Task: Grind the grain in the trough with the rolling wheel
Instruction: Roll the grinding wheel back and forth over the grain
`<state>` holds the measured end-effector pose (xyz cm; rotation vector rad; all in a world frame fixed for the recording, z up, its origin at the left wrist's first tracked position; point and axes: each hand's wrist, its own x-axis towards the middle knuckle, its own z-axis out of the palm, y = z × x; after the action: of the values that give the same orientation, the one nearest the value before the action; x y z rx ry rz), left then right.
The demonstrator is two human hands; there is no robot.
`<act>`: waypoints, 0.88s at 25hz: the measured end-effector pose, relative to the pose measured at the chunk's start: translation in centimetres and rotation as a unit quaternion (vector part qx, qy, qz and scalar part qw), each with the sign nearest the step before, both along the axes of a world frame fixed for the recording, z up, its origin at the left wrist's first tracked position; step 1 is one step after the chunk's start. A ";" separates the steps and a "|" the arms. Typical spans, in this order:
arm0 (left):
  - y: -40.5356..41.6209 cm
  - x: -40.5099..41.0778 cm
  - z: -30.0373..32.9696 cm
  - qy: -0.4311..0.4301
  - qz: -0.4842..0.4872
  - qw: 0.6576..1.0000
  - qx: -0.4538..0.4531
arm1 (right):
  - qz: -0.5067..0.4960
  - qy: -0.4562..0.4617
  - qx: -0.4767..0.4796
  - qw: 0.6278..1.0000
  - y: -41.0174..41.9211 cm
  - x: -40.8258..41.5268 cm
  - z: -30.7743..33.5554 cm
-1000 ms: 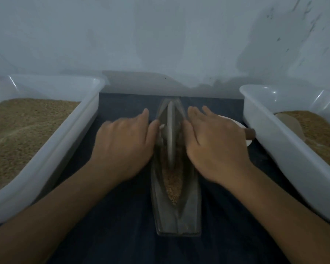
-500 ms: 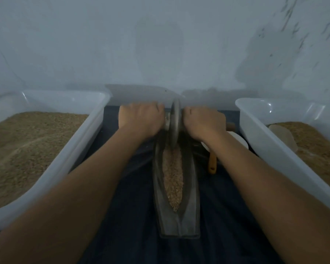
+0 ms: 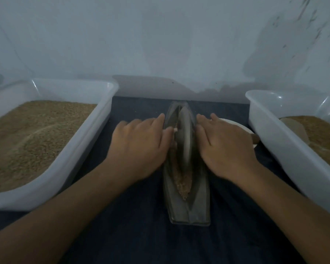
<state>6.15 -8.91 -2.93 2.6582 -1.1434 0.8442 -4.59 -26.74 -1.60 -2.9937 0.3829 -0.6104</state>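
1. The left hand [image 3: 139, 147] lay flat with its fingers straight and close together, palm down over the axle end on the left of the rolling wheel [image 3: 185, 138]; this grip pressed rather than curled
2. The right hand [image 3: 225, 145] mirrored it on the other side, fingers straight and a little spread, palm over the right axle end, so neither grip was closed round anything
3. The wheel stood upright on its edge between the two hands, touching or just beside both thumbs, in the far half of the trough [image 3: 189, 206]
4. A pale stub of the axle [image 3: 175, 129] showed just beside the left thumb; the rest of the axle was hidden under the palms
5. The grain [image 3: 183, 184] lay in the groove of the trough, on the near side of the wheel and nearer the person than either grip, running to a point toward the trough's near end
6. The trough, long and boat-shaped, lay lengthwise away from the person on a dark cloth [image 3: 141, 235] that covered the surface
7. A white tub [image 3: 95, 130] holding grain stood to the left of the left hand, apart from it
8. A second white tub [image 3: 274, 141] with grain stood to the right, and a white dish [image 3: 238, 125] showed partly behind the right hand, between it and that tub
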 end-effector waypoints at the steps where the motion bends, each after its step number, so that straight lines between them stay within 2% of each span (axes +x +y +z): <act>1: -1.8 1.5 0.5 -0.004 0.020 1.000 0.019 | -0.019 0.026 0.003 0.999 -0.8 2.0 0.5; 2: -3.6 3.4 1.0 0.001 0.038 0.998 0.041 | -0.042 0.036 0.010 0.998 -1.7 4.2 0.8; 5: -7.0 7.6 3.0 0.104 0.101 0.987 0.067 | -0.103 0.045 0.023 0.993 -3.7 8.5 1.9; 6: -7.3 7.9 3.2 0.101 0.106 0.986 0.074 | -0.106 0.045 0.023 0.993 -3.8 8.6 1.9; 8: -6.4 6.1 2.5 0.039 0.091 0.990 0.100 | -0.087 0.051 0.008 0.995 -2.9 6.3 1.1; 10: -3.2 2.6 0.6 -0.002 0.035 0.998 0.042 | -0.047 0.018 -0.005 0.999 -1.3 2.0 -0.3; 12: 0.8 -0.9 -0.3 0.027 -0.021 0.999 -0.035 | -0.023 -0.048 -0.030 0.998 0.9 -2.1 -0.8; 14: 2.7 -1.9 -0.9 0.018 -0.053 0.996 -0.065 | -0.004 -0.080 -0.072 0.994 1.5 -3.2 -1.0; 16: 1.7 -1.1 -0.4 0.025 -0.021 0.999 -0.035 | -0.005 -0.041 -0.057 0.998 1.1 -2.0 -0.4; 18: -1.6 1.4 0.1 0.030 0.025 0.999 0.032 | -0.023 0.012 -0.034 0.999 0.0 1.1 0.6; 20: -4.7 5.1 1.2 0.089 0.069 0.993 0.045 | -0.057 0.024 -0.026 0.998 -1.8 5.5 1.5; 22: -6.5 8.3 2.3 0.214 0.102 0.971 0.013 | -0.088 0.035 -0.026 0.995 -2.9 8.6 2.5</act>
<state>14.42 -15.42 -0.64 2.8149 -0.7914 0.2496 4.01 -29.69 0.87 -3.0597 0.6509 -0.5363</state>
